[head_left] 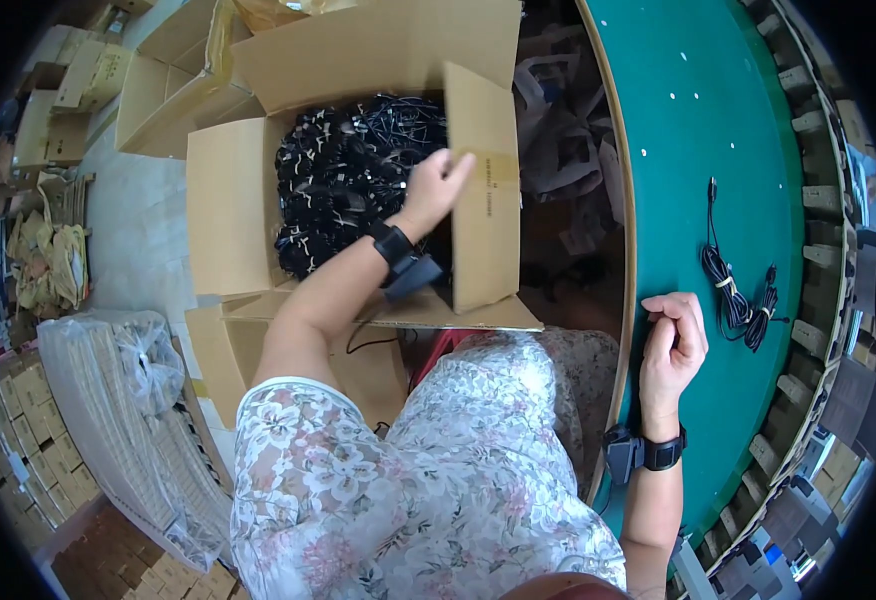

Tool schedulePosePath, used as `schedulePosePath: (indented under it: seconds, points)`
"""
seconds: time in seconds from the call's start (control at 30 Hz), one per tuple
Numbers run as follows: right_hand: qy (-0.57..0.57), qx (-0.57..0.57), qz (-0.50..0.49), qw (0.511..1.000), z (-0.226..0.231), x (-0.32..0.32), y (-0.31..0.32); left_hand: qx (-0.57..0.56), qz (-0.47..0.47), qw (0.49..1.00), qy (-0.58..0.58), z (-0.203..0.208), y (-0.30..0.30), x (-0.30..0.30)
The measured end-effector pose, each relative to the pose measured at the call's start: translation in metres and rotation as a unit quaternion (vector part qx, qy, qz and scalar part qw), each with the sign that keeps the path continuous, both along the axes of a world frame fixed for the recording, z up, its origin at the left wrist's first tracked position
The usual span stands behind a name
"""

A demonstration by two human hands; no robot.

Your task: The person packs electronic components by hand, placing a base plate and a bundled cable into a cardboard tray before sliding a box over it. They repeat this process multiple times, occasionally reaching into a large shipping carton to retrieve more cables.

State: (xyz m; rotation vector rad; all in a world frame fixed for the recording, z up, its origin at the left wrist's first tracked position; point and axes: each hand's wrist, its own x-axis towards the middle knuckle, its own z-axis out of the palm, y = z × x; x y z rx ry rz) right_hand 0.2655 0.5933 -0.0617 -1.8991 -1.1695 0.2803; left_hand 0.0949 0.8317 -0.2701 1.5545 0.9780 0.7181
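Note:
My left hand (432,194) reaches over an open cardboard box (226,205). It is closed at the edge of the box's right flap (486,200), with the thumb on the flap's face and the curled fingers on the box's inner side. Inside the box lies a heap of black cable bundles (333,180), several with light ties. My right hand (675,335) rests on the near edge of a green tabletop (698,130). Its fingers are loosely curled, and nothing shows in them. Farther right on the green top lie two coiled black cables (726,285), tied in bundles.
Another open carton (173,90) stands behind the box on the left. Plastic-wrapped flat cardboard (118,420) leans at the lower left, near stacked small boxes (33,420). Light plastic bags (553,110) lie between box and table. A slatted rail (820,200) runs along the table's far side.

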Motion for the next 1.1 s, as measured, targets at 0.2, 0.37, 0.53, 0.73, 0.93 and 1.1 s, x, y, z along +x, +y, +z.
schedulePosePath:
  seconds: [0.2,0.37,0.53,0.73,0.93,1.1]
  points:
    - [-0.02,-0.006,0.0,1.0,-0.002,0.001,-0.002,0.059,-0.181,0.966,0.177,0.079,-0.034,0.047]
    - [0.004,-0.008,-0.003,1.0,-0.003,0.0,-0.002,0.144,-0.157,0.97,0.121,0.054,-0.036,0.026]
    - [0.007,-0.005,0.001,1.0,-0.004,0.001,-0.003,-0.101,-0.172,0.98,-0.015,0.038,-0.03,-0.016]
    - [-0.169,-0.046,0.086,0.981,0.012,-0.032,0.023,-0.177,-0.186,0.952,-0.165,0.045,-0.12,0.027]
    - [-0.242,-0.122,0.186,0.945,-0.059,-0.097,0.063,0.211,-0.204,0.955,0.046,0.012,-0.127,0.021]
    - [-0.278,-0.164,0.199,0.925,-0.099,-0.105,0.06,0.132,-0.247,0.944,0.173,0.018,-0.11,-0.021]
